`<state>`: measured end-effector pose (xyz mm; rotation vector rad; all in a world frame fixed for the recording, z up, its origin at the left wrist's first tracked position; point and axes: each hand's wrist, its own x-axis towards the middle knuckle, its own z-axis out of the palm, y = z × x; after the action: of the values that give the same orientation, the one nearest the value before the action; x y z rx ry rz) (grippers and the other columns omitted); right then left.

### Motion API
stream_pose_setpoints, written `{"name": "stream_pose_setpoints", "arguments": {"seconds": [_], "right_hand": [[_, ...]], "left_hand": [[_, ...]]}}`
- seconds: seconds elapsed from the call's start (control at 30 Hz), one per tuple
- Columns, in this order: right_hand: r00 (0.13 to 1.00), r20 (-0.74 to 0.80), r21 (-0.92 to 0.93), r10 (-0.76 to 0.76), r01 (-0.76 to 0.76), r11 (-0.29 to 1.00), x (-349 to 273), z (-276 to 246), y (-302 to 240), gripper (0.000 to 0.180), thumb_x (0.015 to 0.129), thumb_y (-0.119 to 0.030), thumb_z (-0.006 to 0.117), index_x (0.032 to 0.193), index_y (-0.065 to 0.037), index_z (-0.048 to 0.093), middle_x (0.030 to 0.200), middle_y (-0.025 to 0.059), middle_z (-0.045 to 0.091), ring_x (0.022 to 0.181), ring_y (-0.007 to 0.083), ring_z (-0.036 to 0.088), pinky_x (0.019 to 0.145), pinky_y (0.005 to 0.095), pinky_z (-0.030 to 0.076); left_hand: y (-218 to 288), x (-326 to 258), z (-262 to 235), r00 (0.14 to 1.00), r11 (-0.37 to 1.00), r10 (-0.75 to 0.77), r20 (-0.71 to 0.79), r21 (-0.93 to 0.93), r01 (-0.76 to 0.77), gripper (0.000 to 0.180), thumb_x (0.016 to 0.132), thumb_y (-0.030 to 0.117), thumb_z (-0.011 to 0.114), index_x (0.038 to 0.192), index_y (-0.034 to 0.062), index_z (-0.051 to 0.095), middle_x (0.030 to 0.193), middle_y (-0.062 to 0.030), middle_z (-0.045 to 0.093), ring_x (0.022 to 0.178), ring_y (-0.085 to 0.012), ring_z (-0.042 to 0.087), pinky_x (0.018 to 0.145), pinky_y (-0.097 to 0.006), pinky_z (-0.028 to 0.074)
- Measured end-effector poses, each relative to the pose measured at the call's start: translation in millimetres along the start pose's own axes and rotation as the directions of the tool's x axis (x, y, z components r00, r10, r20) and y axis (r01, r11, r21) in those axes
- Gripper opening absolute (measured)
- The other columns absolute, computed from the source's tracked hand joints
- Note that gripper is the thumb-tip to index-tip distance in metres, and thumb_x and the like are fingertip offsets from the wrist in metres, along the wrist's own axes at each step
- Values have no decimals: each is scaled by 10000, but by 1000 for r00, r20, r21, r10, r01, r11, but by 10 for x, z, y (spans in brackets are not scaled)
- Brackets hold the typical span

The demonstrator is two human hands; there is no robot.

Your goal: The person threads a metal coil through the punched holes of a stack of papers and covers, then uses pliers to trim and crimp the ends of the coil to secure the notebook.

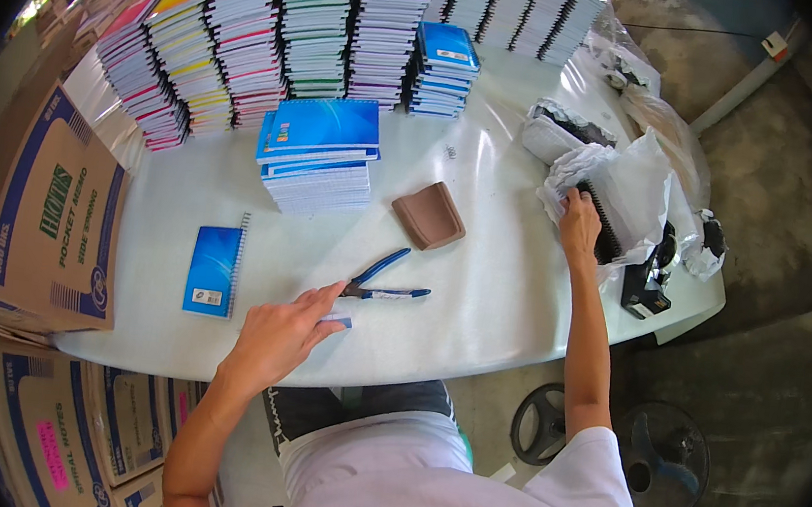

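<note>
My left hand [280,337] is closed over a small notebook [335,321]; only a blue and white edge shows beside the thumb. Just beyond its fingertips lie pliers with blue handles [380,269], jaws toward the hand. Out to the right, my right hand [579,222] reaches into crumpled white wrapping paper [636,184], its fingers pinched at the black spiral binding coils [607,225] inside. The fingertips are partly hidden there. A blue spiral notebook [213,271] lies flat left of my left hand. Behind the pliers sits a curved brown block [429,215].
A pile of blue notebooks [320,150] stands mid-table, with tall stacks of colored notebooks [250,39] behind. Cardboard boxes [59,207] crowd the left side. Plastic-wrapped bundles [557,136] and a black box [647,289] lie near the table's right edge.
</note>
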<state>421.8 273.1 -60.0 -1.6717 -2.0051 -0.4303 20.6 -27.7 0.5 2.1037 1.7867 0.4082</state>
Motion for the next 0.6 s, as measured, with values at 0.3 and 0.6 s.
{"name": "stream_pose_setpoints", "arguments": {"seconds": [0.3,0.6], "right_hand": [[832,264,923,-488,-71,379,-1081,-1334,-2162,293,765,89,720,1018,-57,732,950,75,639,826,197,604,729,314,500],[669,351,935,-655,-208,288,-1097,-1211,-2289,233,817,41,691,1034,-41,712,931,114,661,858,266,617,715,360,506]], "left_hand": [[22,-35,81,983,961,94,-155,273,-49,517,917,397,571,1393,211,492,1261,-19,642,1111,-342,627,951,-450,491],[38,-2,85,994,984,-5,-112,177,24,500,928,412,554,1397,250,487,1242,-1,650,1102,-294,647,681,-380,558]]}}
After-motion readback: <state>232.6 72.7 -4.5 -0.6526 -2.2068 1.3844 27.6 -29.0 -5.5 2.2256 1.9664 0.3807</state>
